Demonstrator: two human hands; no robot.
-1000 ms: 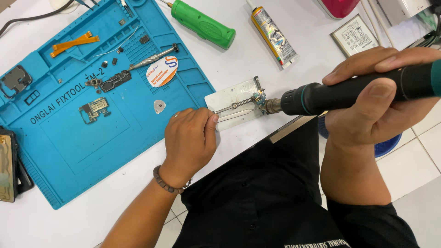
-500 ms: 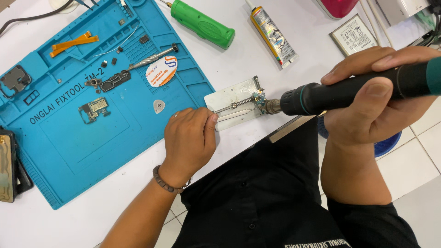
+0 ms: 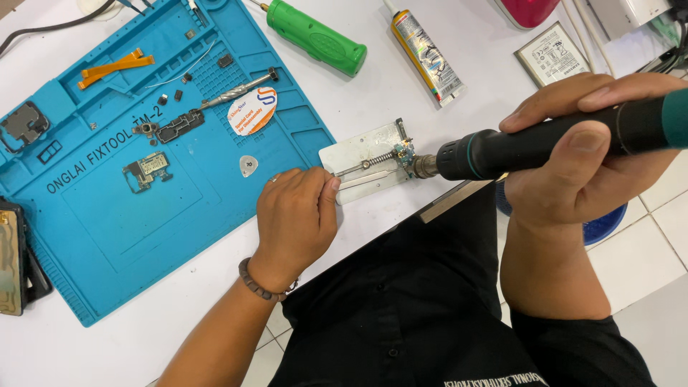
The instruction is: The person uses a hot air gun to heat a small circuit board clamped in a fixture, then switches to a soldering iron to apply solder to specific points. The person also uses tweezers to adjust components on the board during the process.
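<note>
Hands first: I see the right hand (image 3: 580,158) wrapped round a black hot-air tool (image 3: 545,140), fingers closed on its body, nozzle level and pointing left at a small circuit part (image 3: 403,153) clamped on a silver metal holder plate (image 3: 355,154); the nozzle tip sits just beside that part, and I cannot tell whether they touch; the left hand (image 3: 297,218) rests on the white counter (image 3: 401,86) at the plate's near left corner, fingers curled, fingertips pinching tweezers (image 3: 373,175) that lie along the plate; the plate sits at the counter's edge, just right of a blue work mat (image 3: 107,236); on the mat lie small phone parts, an orange flex strip (image 3: 115,67) and a round sticker (image 3: 252,111); beyond the plate lie a green-handled tool (image 3: 315,37) and a glue tube (image 3: 426,50).
</note>
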